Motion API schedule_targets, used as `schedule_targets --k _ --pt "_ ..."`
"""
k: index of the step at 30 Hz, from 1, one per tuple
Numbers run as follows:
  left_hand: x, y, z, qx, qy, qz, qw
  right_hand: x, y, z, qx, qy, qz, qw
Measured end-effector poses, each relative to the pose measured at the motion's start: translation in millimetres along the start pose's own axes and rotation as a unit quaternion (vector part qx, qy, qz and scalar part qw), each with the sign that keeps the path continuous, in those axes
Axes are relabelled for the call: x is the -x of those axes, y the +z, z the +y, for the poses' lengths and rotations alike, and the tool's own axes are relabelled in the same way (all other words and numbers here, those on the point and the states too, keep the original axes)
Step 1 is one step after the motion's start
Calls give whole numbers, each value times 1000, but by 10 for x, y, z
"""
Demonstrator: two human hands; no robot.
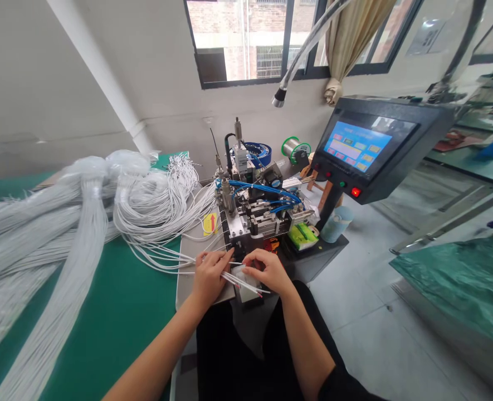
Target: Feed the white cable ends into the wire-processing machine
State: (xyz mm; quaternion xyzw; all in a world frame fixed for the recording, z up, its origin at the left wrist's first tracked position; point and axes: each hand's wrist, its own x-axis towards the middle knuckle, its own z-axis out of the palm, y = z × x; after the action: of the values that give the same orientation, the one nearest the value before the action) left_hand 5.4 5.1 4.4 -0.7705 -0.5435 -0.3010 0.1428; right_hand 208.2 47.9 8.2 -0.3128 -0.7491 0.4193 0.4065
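Note:
Several white cables (179, 259) run from the pile on the left into my left hand (210, 273), whose fingers are wrapped round them. Their cut ends, some with pinkish-red tips, stick out past that hand toward my lap. My right hand (267, 270) pinches the end of one white cable with thumb and forefinger. Both hands are at the front of a bench machine (250, 211) with metal cylinders and blue air tubes. Below the fingers sits a small whitish block or box (248, 291), partly hidden by the cables.
Bundles of white cable (91, 223) cover the green table mat (116, 312) at left. A control panel with a lit screen (357, 146) stands at right. Beside the machine lie a green tissue pack (302, 236) and a solder wire spool (295, 149). A lamp (279, 96) hangs above.

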Motion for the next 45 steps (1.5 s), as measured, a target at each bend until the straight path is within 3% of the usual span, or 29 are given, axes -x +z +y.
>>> schedule_targets --k 11,17,21,37,45 --pt "-31 -31 51 -13 -24 19 999 -115 23 114 11 48 93 994" --pt "-19 -44 45 10 -18 15 1000 -155 65 146 -104 126 71 984" --pt "-18 -46 34 11 -18 5 1000 -180 106 132 -150 127 70 978" --pt "-11 -13 13 11 -8 -17 1000 -156 10 75 -123 94 3 988" --pt "-12 6 6 12 -1 -28 1000 -174 17 140 -114 133 36 984"
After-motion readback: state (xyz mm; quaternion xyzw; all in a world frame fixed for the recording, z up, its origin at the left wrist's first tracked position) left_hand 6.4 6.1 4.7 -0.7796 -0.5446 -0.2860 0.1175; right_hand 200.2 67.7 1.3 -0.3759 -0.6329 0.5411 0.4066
